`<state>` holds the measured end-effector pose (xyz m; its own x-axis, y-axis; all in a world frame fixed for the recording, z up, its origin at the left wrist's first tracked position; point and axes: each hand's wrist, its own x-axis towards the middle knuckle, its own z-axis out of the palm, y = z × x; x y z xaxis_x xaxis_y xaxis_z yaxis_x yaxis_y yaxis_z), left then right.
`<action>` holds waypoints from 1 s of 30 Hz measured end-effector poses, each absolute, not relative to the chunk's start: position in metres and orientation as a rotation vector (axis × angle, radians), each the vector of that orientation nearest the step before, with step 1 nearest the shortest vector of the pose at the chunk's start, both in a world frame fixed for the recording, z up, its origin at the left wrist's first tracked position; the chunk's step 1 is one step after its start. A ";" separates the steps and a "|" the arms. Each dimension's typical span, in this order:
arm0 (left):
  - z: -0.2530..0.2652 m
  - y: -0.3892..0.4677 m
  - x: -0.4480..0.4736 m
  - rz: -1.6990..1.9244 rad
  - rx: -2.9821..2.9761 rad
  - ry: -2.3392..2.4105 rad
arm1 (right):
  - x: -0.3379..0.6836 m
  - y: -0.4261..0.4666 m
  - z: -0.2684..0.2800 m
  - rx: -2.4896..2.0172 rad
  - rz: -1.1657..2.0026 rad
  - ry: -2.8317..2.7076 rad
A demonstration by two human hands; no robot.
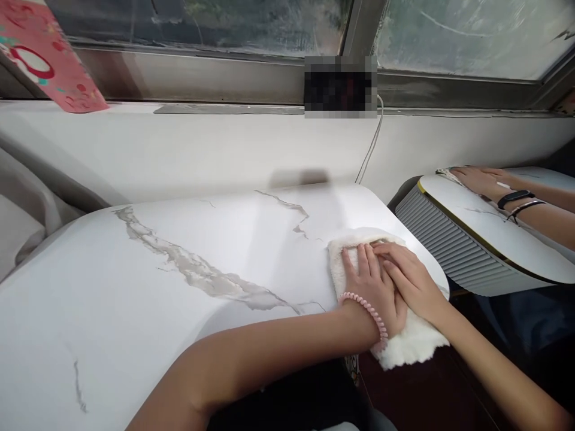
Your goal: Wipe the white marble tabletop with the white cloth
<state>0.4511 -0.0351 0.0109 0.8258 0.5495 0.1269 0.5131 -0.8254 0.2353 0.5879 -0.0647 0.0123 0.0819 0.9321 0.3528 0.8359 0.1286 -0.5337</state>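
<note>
A fluffy white cloth point(415, 347) lies over the right end of a white marble-patterned tabletop point(148, 323), and its ragged lower corner hangs past the edge. My left hand point(371, 290), with a pink coiled band point(367, 310) at the wrist, rests flat on the cloth with its fingers stretched out. Beside it and partly over it, my right hand point(415, 281) also presses down on the cloth, fingers extended. Folds of the cloth bunch up between the two hands; some fingertips are hidden there.
To the right, another person's hands point(483, 182) rest on a second marble-patterned table point(476, 215) with a ribbed side. A wall and window frame point(202, 78) border the back. A cable point(372, 143) hangs behind the table; grey fabric point(31, 197) lies left.
</note>
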 end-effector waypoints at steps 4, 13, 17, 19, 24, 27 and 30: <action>0.006 -0.008 0.486 0.326 2.794 0.899 | 0.618 -0.032 0.014 -1.680 0.182 -1.784; 0.010 0.100 0.554 0.231 2.719 1.119 | 0.682 0.092 0.010 -1.545 0.187 -1.864; 0.011 0.139 0.572 0.213 2.712 1.168 | 0.701 0.135 0.008 -1.594 0.181 -1.871; 0.010 0.149 0.578 0.226 2.716 1.186 | 0.707 0.146 0.007 -1.620 0.164 -1.887; 0.007 0.152 0.580 0.257 2.723 1.198 | 0.709 0.150 0.007 -1.627 0.142 -1.898; 0.007 0.148 0.575 0.279 2.735 1.170 | 0.706 0.143 0.006 -1.663 0.127 -1.905; 0.007 0.138 0.568 0.255 2.742 1.136 | 0.701 0.131 0.005 -1.712 0.087 -1.941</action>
<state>0.5681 0.1380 0.0074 0.6966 0.7111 0.0949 0.6833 -0.6979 0.2144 0.7015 0.1306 0.0054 -0.0424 0.9353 0.3514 0.8999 0.1885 -0.3931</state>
